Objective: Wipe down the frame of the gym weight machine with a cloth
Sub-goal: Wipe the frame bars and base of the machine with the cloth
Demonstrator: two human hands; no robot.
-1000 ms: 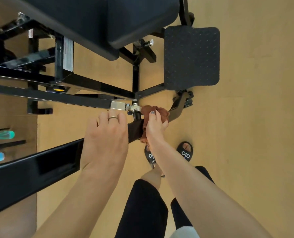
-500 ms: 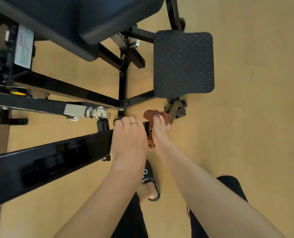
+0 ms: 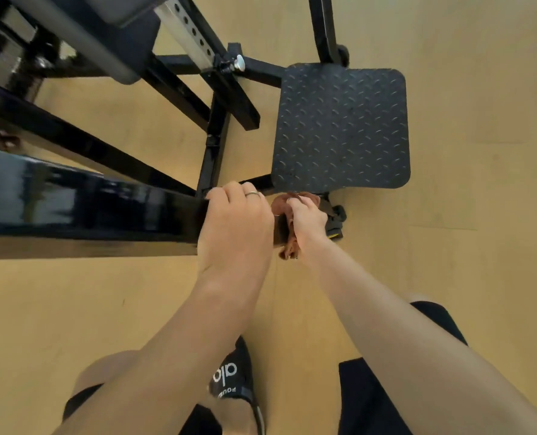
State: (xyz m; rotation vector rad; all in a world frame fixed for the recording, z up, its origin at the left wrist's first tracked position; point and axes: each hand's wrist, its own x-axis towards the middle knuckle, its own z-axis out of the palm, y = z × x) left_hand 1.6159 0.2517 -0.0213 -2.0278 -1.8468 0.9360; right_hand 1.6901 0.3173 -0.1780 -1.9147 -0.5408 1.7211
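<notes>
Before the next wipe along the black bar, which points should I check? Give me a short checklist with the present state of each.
1. Cloth held in right hand: ok, fingers curl around it.
2. Cloth touching the end of the black bar: ok, it is pressed there.
3. Left hand steadying the bar: ok, it rests on top near the end.
4. Left hand out of the wiping path: not ok, it sits right beside the cloth.
5. Cloth clean enough: cannot tell.
</notes>
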